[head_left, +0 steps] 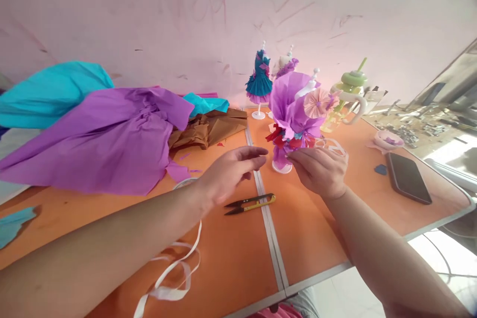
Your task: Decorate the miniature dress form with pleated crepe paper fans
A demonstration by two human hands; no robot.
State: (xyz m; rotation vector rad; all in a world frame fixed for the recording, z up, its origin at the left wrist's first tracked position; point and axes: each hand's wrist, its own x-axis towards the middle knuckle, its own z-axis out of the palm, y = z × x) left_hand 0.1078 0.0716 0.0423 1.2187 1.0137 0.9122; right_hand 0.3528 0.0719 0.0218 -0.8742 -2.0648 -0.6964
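A small mannequin dressed in purple and red crepe paper (pixel 296 117) stands on a white base on the orange table (pixel 238 258). My right hand (pixel 320 171) is closed beside its skirt, with a loop of white ribbon (pixel 331 145) running over the knuckles. My left hand (pixel 231 171) hovers just left of the mannequin, fingers stretched toward it and holding nothing. Yellow-handled thread snips (pixel 250 203) lie on the table below both hands. A roll of tape (pixel 185 183) peeks out behind my left wrist.
Sheets of purple (pixel 100 139), teal (pixel 52 92) and brown crepe paper (pixel 208 129) pile at the left. A teal-dressed mannequin (pixel 260 82) and another stand at the back, beside a green-lidded cup (pixel 348 97). A black phone (pixel 408 177) lies right. Loose white ribbon (pixel 171 278) trails near the front edge.
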